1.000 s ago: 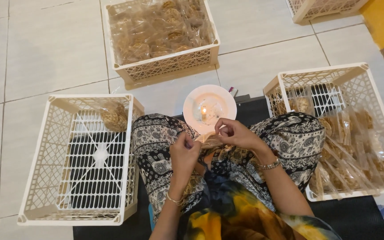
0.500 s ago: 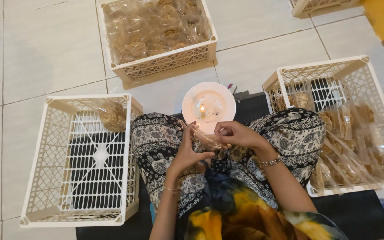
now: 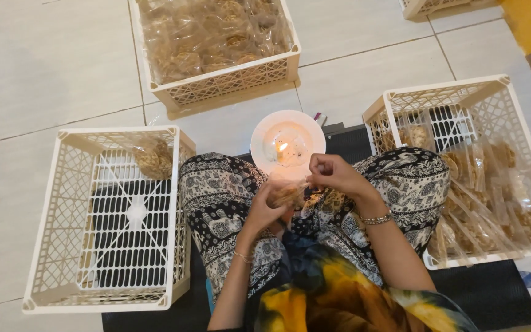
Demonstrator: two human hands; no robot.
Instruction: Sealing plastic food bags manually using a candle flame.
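Observation:
I sit cross-legged on the floor in patterned trousers. My left hand (image 3: 264,210) and my right hand (image 3: 334,176) both hold a small clear plastic bag of brown snacks (image 3: 291,193) over my lap. My right fingers pinch the bag's upper end, close to a white plate (image 3: 262,136) with a burning candle (image 3: 283,149) on it, just in front of my knees. My left hand supports the bag from below.
A cream plastic crate (image 3: 44,246) on my left holds one snack bag (image 3: 153,158). A crate (image 3: 499,98) on my right holds several bags. A full crate (image 3: 228,80) stands ahead. A black mat (image 3: 487,295) lies under me on the tiled floor.
My hands have shifted the bag closer to the candle flame; the left hand has turned under the bag and the right hand has moved slightly right and up.

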